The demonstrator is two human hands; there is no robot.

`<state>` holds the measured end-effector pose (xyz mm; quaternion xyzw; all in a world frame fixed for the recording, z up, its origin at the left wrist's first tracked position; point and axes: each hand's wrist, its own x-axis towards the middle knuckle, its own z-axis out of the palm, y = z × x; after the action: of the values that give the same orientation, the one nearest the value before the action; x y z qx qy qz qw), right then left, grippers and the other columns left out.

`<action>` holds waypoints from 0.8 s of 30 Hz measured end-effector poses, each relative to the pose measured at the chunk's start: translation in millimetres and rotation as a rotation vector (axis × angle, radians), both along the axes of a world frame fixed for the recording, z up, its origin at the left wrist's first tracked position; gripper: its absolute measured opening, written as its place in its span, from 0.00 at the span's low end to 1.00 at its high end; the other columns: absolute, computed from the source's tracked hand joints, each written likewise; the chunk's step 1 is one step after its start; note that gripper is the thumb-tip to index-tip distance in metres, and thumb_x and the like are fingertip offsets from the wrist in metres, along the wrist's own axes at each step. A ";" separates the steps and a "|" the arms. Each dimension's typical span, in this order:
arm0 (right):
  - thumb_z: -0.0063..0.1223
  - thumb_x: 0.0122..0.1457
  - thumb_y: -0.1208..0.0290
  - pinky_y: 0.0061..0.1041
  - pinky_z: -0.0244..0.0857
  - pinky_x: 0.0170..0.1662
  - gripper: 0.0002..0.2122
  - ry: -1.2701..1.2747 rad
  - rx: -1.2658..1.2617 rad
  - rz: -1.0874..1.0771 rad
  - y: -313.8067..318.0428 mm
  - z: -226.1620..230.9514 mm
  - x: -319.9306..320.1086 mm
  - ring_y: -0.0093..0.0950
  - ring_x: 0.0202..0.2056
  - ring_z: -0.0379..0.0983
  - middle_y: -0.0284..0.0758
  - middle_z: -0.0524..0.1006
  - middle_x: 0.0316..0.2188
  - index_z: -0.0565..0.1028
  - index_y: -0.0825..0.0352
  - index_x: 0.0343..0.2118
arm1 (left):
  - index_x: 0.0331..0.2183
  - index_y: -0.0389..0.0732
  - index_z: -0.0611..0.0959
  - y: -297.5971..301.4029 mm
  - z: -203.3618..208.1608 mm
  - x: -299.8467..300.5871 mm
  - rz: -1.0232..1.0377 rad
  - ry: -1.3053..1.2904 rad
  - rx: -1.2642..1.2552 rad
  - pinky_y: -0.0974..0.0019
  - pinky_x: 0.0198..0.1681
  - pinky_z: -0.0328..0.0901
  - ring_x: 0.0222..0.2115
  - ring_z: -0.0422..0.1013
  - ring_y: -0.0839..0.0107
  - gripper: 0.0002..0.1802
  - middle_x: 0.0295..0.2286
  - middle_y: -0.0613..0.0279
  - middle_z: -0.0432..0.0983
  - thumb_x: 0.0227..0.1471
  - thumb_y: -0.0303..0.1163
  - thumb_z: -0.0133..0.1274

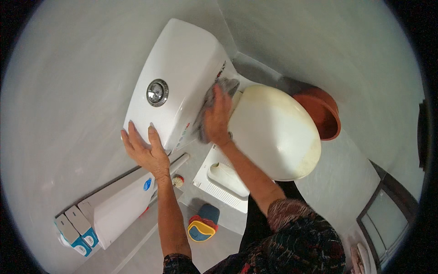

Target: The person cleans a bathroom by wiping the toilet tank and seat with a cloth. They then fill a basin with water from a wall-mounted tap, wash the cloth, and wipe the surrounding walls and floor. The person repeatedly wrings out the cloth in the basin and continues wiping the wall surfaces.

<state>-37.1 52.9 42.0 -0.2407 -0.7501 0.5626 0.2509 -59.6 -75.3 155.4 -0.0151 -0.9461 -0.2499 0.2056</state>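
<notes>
My left hand [148, 153] rests on the near end of the white toilet tank [187, 59], its fingers spread over the lid's edge. A round chrome flush button [157, 92] sits on top of the tank. With my right hand [217, 119] I press a grey cloth [228, 84] against the tank's front side, just behind the toilet seat. The cloth and this hand are a little blurred. Beside my right forearm is the closed toilet lid [273, 128], white with yellowish edges.
A reddish-brown bucket [319, 112] stands beyond the toilet by the wall. Below lie a white squat pan [228, 180], a yellow-and-blue scoop-like item [201, 230] and a scrub brush [178, 181]. At the left, blue-and-white boxes [77, 230] stand by a long white basin-like fixture [121, 208].
</notes>
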 end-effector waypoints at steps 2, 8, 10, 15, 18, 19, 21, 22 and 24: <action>0.44 0.45 0.81 0.43 0.43 0.56 0.29 -0.055 0.398 -0.101 42.1 -49.7 10.2 0.47 0.50 0.55 0.47 0.63 0.47 0.58 0.66 0.55 | 0.51 0.40 0.67 6.8 4.0 2.4 -0.002 -0.027 0.011 0.50 0.56 0.46 0.56 0.47 0.49 0.29 0.54 0.39 0.48 0.49 0.42 0.51; 0.50 0.48 0.70 0.43 0.50 0.47 0.25 -0.501 0.760 -0.098 92.3 -120.1 52.2 0.38 0.51 0.57 0.34 0.64 0.52 0.64 0.57 0.52 | 0.51 0.37 0.68 -2.3 0.1 2.5 -0.038 0.007 0.031 0.51 0.56 0.47 0.56 0.48 0.49 0.28 0.54 0.37 0.48 0.50 0.39 0.51; 0.47 0.51 0.68 0.44 0.49 0.48 0.22 -0.418 0.863 0.028 80.9 -136.9 54.4 0.35 0.54 0.55 0.31 0.63 0.53 0.65 0.54 0.52 | 0.51 0.36 0.68 1.0 1.4 0.9 -0.063 0.008 0.051 0.51 0.56 0.47 0.56 0.48 0.49 0.28 0.53 0.37 0.48 0.50 0.38 0.51; 0.44 0.53 0.65 0.46 0.51 0.49 0.17 -0.251 0.825 0.526 31.1 -140.6 76.8 0.33 0.51 0.59 0.28 0.69 0.46 0.69 0.52 0.48 | 0.50 0.35 0.68 1.6 -1.1 -1.8 -0.078 0.000 0.083 0.52 0.57 0.47 0.55 0.49 0.50 0.28 0.53 0.37 0.49 0.50 0.37 0.50; 0.48 0.51 0.62 0.46 0.52 0.48 0.17 -0.094 0.883 0.670 32.2 -140.2 96.5 0.34 0.51 0.59 0.29 0.69 0.46 0.69 0.51 0.46 | 0.50 0.35 0.68 -2.1 2.8 2.0 -0.044 -0.008 0.026 0.53 0.56 0.47 0.55 0.50 0.50 0.27 0.53 0.37 0.50 0.51 0.39 0.49; 0.48 0.51 0.62 0.47 0.52 0.48 0.17 -0.093 0.938 0.659 41.7 -144.4 93.9 0.35 0.50 0.60 0.30 0.68 0.47 0.69 0.51 0.46 | 0.50 0.35 0.68 -0.4 3.5 2.3 -0.053 -0.004 0.008 0.53 0.56 0.48 0.55 0.50 0.50 0.27 0.53 0.37 0.50 0.51 0.40 0.48; 0.49 0.50 0.63 0.44 0.52 0.45 0.16 -0.190 0.947 0.511 71.5 -134.0 77.6 0.35 0.50 0.59 0.30 0.66 0.48 0.68 0.51 0.44 | 0.50 0.35 0.69 -2.9 1.2 1.4 -0.063 0.005 -0.035 0.52 0.56 0.48 0.55 0.50 0.49 0.27 0.53 0.36 0.52 0.51 0.41 0.48; 0.50 0.49 0.64 0.43 0.52 0.44 0.16 -0.239 0.950 0.431 89.2 -131.2 71.9 0.35 0.50 0.59 0.30 0.66 0.49 0.68 0.51 0.43 | 0.50 0.36 0.69 -3.3 0.5 0.4 -0.079 0.024 -0.086 0.51 0.56 0.48 0.55 0.50 0.50 0.28 0.52 0.38 0.54 0.51 0.43 0.47; 0.51 0.49 0.62 0.45 0.49 0.45 0.22 -0.388 0.913 0.198 121.5 -133.2 80.7 0.39 0.52 0.55 0.33 0.60 0.53 0.64 0.52 0.49 | 0.50 0.37 0.69 -0.5 -3.9 -1.8 -0.078 0.018 -0.007 0.51 0.56 0.48 0.55 0.50 0.50 0.27 0.52 0.39 0.54 0.51 0.43 0.48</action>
<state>43.6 174.4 -91.2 -0.1342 -0.9716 0.1433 0.1320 -61.3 -75.8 151.5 -0.0549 -0.9437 -0.2544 0.2040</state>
